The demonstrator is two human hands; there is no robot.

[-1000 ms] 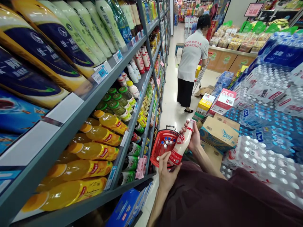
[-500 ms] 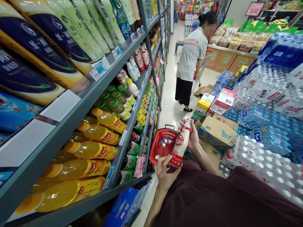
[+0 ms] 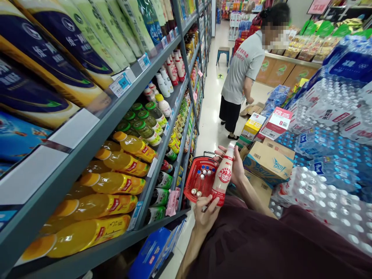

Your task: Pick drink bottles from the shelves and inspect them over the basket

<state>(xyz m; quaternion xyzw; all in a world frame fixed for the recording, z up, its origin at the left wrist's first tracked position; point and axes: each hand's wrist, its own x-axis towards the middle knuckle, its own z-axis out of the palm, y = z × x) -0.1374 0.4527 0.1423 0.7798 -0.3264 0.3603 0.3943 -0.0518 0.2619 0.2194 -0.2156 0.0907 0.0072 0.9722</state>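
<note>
The top (image 3: pixel 261 240) I can see is a dark maroon, sinking almost to black where the cloth is in shadow. It looks soft and matte, with loose folds across it and faint purplish streaks in the creases. The forearms (image 3: pixel 257 197) are slim and bare, and so are the hands (image 3: pixel 204 215), with slender fingers.

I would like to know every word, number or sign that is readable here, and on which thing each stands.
"统一": large blue-labelled bottle, upper left.
".90": shelf price tag; digit before it unclear.
Arrow sign: floor sticker.
Too small or blurred to read surely: red lettering on the held bottle and grey shirt, pink sign, remaining labels.
</note>
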